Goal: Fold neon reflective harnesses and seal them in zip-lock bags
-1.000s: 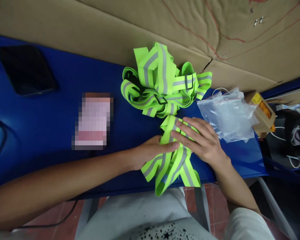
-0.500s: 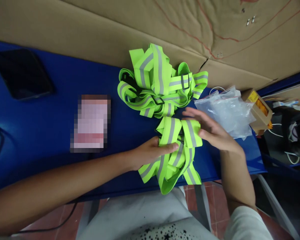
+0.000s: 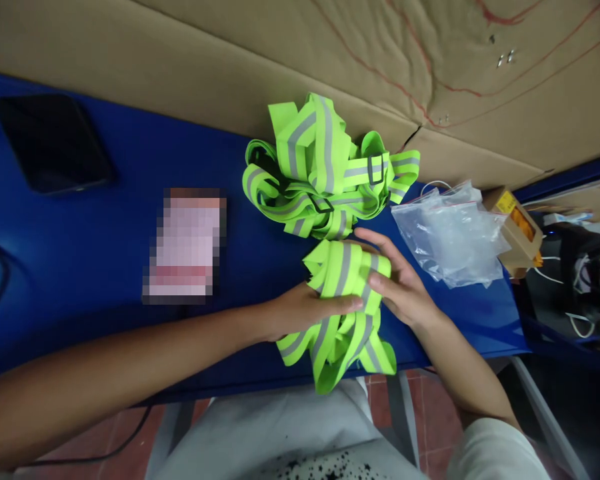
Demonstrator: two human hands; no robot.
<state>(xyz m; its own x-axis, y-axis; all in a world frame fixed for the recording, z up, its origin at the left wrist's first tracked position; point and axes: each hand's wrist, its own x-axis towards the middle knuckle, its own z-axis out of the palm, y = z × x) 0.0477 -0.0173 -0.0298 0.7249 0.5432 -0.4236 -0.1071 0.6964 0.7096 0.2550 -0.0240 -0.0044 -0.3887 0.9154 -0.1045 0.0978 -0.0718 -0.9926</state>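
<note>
A bunched neon-green reflective strap (image 3: 345,267) with grey stripes is held between both hands near the table's front edge. My left hand (image 3: 305,310) grips it from the left, thumb lying across the folds. On the other side, my right hand (image 3: 397,283) is closed round the upper right folds, thumb on top and fingers behind. Loose loops of the strap hang down below my hands. Just beyond them lies a pile of similar green straps (image 3: 325,173) with black buckles. The fingers behind the held strap are partly hidden.
On the blue table (image 3: 130,153) lie a black phone-like slab (image 3: 53,143) and a blurred-out rectangular item (image 3: 187,247). Clear plastic zip bags (image 3: 450,233) and a small cardboard box (image 3: 517,227) are at the right. A cardboard wall (image 3: 230,73) stands behind.
My right hand has moved left and closed on the strap's right side, where it was open beside it before. The upper folds are now pressed closer together. My left hand keeps its grip.
</note>
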